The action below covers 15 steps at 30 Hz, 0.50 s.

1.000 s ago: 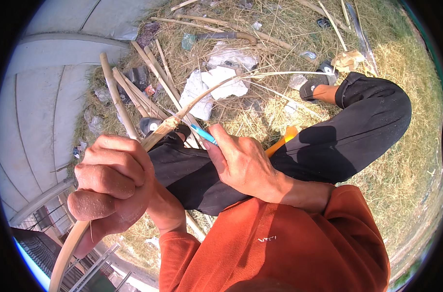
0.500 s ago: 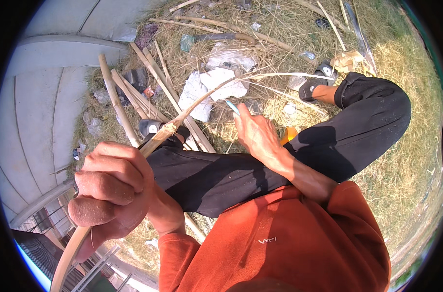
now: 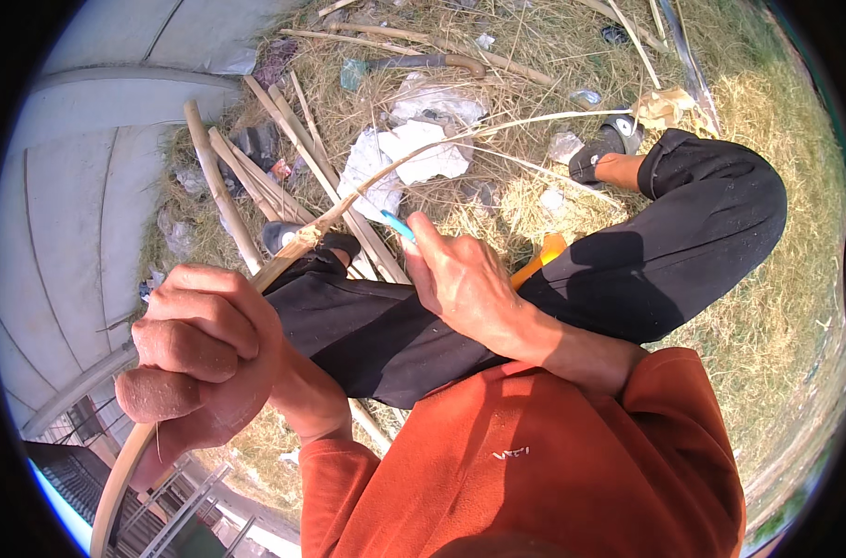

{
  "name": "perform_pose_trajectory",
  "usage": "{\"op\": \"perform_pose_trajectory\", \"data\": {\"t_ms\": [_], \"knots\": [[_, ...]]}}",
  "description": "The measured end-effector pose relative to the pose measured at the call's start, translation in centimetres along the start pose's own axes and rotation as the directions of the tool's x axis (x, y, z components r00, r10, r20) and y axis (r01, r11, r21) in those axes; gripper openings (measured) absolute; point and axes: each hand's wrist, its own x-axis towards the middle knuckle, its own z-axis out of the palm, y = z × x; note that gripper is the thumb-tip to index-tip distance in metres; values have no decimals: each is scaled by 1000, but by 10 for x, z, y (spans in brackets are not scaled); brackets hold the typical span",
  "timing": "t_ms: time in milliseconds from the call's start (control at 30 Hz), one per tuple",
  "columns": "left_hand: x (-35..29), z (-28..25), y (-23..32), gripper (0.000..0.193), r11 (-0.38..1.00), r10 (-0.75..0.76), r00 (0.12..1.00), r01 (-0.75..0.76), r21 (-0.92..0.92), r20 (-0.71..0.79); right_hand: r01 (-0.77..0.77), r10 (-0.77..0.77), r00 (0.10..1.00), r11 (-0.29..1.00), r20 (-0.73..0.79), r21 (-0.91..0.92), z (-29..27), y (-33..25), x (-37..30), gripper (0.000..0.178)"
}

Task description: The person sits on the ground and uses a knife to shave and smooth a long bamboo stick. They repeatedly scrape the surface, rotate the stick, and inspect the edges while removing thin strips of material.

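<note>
As your left hand (image 3: 204,344) stays clenched around the stick (image 3: 304,241), your right hand (image 3: 460,279), gripping a blue tool (image 3: 398,225), has swung left, nearer it; the stick slants out over dry grass (image 3: 758,93).

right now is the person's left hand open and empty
No, the left hand is closed around a long, pale, slender wooden stick, which shows on both sides of it.

Lit bright and hard by direct sun, gleaming on the right hand (image 3: 465,279) over the black trousers (image 3: 697,209). Glaring on the white sheet (image 3: 423,153) beyond the trousers — nearly washed out. Marked by a dark shadow (image 3: 609,268) across the trousers. Bowed along the wall (image 3: 60,242) far left of the trousers, blackened around the rim.
</note>
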Motion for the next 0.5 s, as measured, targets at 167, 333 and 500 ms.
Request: {"op": "perform_pose_trajectory", "data": {"t_ms": [167, 333, 500], "knots": [[0, 6, -1, 61, 999, -12, 1000, 11, 32, 21, -30, 26, 999, 994, 39, 103, -6, -15, -8, 17], [1, 3, -2, 60, 1000, 5, 1000, -5, 16, 7, 55, -48, 998, 981, -42, 184, 2, -27, -8, 18], [1, -1, 0, 60, 999, -23, 1000, 23, 33, -10, 13, -13, 1000, 998, -12, 59, 0, -25, -2, 15]]}}
